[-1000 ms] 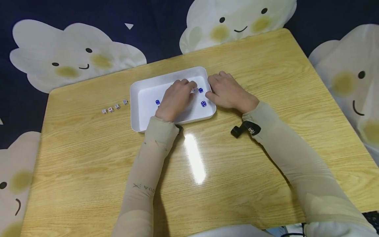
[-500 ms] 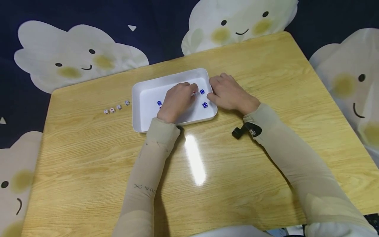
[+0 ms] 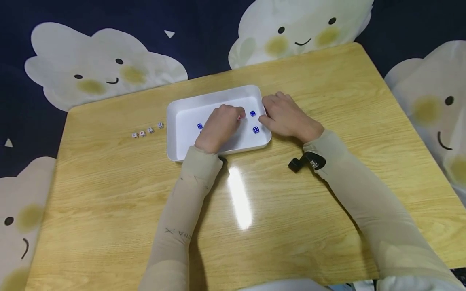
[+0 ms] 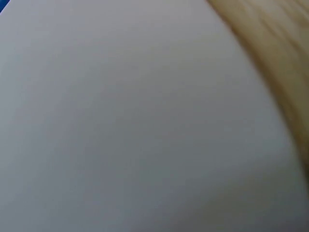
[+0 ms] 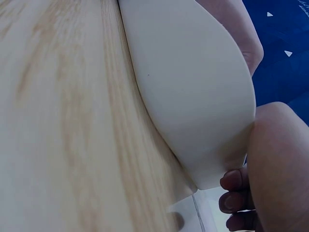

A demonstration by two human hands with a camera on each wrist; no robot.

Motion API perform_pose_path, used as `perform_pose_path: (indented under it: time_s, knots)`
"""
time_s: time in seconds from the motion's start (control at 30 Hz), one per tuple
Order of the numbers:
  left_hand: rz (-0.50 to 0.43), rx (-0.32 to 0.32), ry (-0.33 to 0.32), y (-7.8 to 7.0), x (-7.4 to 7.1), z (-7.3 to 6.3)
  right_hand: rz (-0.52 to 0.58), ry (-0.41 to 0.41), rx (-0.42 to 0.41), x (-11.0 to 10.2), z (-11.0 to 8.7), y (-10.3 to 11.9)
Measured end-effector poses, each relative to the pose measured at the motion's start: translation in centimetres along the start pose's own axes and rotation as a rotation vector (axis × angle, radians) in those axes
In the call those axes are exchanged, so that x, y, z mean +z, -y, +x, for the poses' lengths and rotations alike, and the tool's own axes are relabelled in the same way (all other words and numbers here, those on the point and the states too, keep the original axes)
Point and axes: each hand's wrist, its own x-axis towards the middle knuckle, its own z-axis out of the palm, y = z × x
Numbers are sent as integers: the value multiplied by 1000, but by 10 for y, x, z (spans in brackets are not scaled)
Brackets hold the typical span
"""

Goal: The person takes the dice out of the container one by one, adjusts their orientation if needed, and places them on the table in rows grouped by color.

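A white rectangular tray [image 3: 176, 139] lies on the wooden table. My left hand [image 3: 219, 126] reaches into it over the near wall and pinches a small white die [image 3: 239, 118] with a red dot; the fingers hide most of that die. Two blue dice, a far one [image 3: 253, 113] and a near one [image 3: 256, 129], lie at the tray's right end. Another blue die [image 3: 200, 126] sits left of my left hand, with one more partly hidden beside it. At the tray's right end, my right hand [image 3: 285, 116] holds the rim, its fingers curled in the right wrist view.
Left of the tray, several white dice [image 3: 142, 133] stand in a slanting row on the table [image 3: 109, 194]. A dark cloth with cloud faces [image 3: 109, 60] hangs behind the table. Only blurred tray wall [image 4: 130, 116] and some wood fill the left wrist view.
The white die in my left fingers now shows a red dot where a different face showed a second ago. My right hand stays at the rim. The whole head view has shifted slightly.
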Motion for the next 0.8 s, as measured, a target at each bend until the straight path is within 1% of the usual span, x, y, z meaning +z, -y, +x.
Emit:
perform_pose_path:
  time_s: [0.17, 0.47, 0.8]
  knots:
    - [4, 2, 3, -1, 0, 0, 0, -5, -4, 0, 0, -1]
    - [-2, 13, -12, 0, 1, 1, 1, -18, -17, -2, -1, 1]
    - [-5, 18, -1, 2, 1, -1, 6, -17, -9, -1, -1, 0]
